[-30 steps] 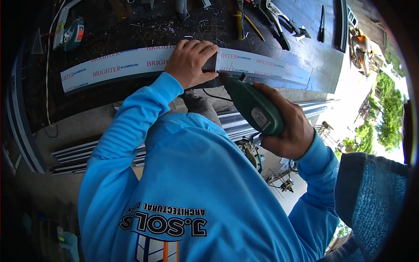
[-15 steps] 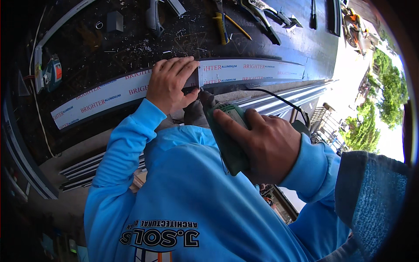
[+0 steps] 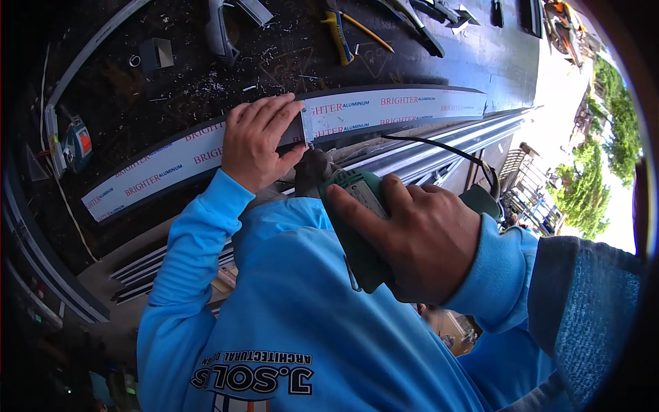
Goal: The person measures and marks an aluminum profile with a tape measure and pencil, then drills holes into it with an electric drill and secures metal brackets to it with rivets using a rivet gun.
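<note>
A long aluminum profile point(image 3: 405, 108) with white printed film lies across the near side of the dark workbench. My left hand point(image 3: 261, 141) grips it near its middle, fingers over the top and thumb at the near edge. Beside those fingertips a narrow light metal strip point(image 3: 307, 125) crosses the profile. My right hand point(image 3: 429, 240) is wrapped round a green corded power drill point(image 3: 338, 223). The drill's front end points at the near end of that strip, close to my left thumb. Whether the bit touches metal is too small to tell.
Metal shavings, a grey block point(image 3: 156, 53), a pencil point(image 3: 367, 31) and a yellow-and-blue handled tool point(image 3: 336, 38) lie beyond the profile. A teal-and-orange tool point(image 3: 79, 144) sits at left. The black cord point(image 3: 446, 152) passes over long metal profiles point(image 3: 425, 161) at right.
The view has shifted slightly, so bench items appear farther left and higher. Both hands keep their holds; the drill appears a little lower and tilted differently, its tip still at the strip.
</note>
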Available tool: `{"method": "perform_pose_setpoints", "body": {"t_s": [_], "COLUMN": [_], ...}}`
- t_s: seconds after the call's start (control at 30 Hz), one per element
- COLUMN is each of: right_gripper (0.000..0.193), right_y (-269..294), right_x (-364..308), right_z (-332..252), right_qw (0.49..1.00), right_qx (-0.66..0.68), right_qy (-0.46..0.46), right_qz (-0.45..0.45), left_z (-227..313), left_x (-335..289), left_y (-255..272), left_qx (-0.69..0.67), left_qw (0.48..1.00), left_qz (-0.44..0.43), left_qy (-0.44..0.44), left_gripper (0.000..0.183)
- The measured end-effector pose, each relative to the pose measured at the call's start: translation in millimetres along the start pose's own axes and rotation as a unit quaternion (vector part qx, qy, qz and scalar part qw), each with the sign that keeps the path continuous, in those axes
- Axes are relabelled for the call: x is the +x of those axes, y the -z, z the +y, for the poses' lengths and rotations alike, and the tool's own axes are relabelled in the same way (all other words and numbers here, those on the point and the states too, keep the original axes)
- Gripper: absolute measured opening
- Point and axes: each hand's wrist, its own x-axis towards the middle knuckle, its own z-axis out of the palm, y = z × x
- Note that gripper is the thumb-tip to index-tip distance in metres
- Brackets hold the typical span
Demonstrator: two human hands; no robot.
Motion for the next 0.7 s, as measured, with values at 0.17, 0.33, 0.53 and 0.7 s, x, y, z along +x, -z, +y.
{"method": "perform_pose_setpoints", "body": {"t_s": [0.17, 0.33, 0.53, 0.7], "right_gripper": [0.072, 0.077, 0.079, 0.085], "right_y": [8.3, 5.8, 7.7, 5.3], "right_x": [1.9, 0.3, 0.3, -2.7], "right_z": [-2.1, 0.0, 1.6, 3.9], "right_qw": [0.999, 0.999, 0.999, 0.999], "right_qx": [0.001, 0.021, 0.012, 0.009], "right_qy": [-0.011, -0.023, -0.031, -0.035], "right_qz": [-0.044, -0.022, -0.026, -0.010], "left_z": [0.9, 0.5, 0.4, 0.3], "left_x": [-3.1, -2.3, -2.2, -3.2], "left_y": [0.5, 0.0, 1.6, 0.7], "left_qx": [0.001, -0.002, 0.000, 0.002], "left_qw": [1.000, 1.000, 1.000, 1.000], "left_qz": [0.002, -0.002, -0.006, -0.006], "left_qy": [0.009, 0.011, 0.010, 0.004], "left_gripper": [0.066, 0.064, 0.066, 0.067]}}
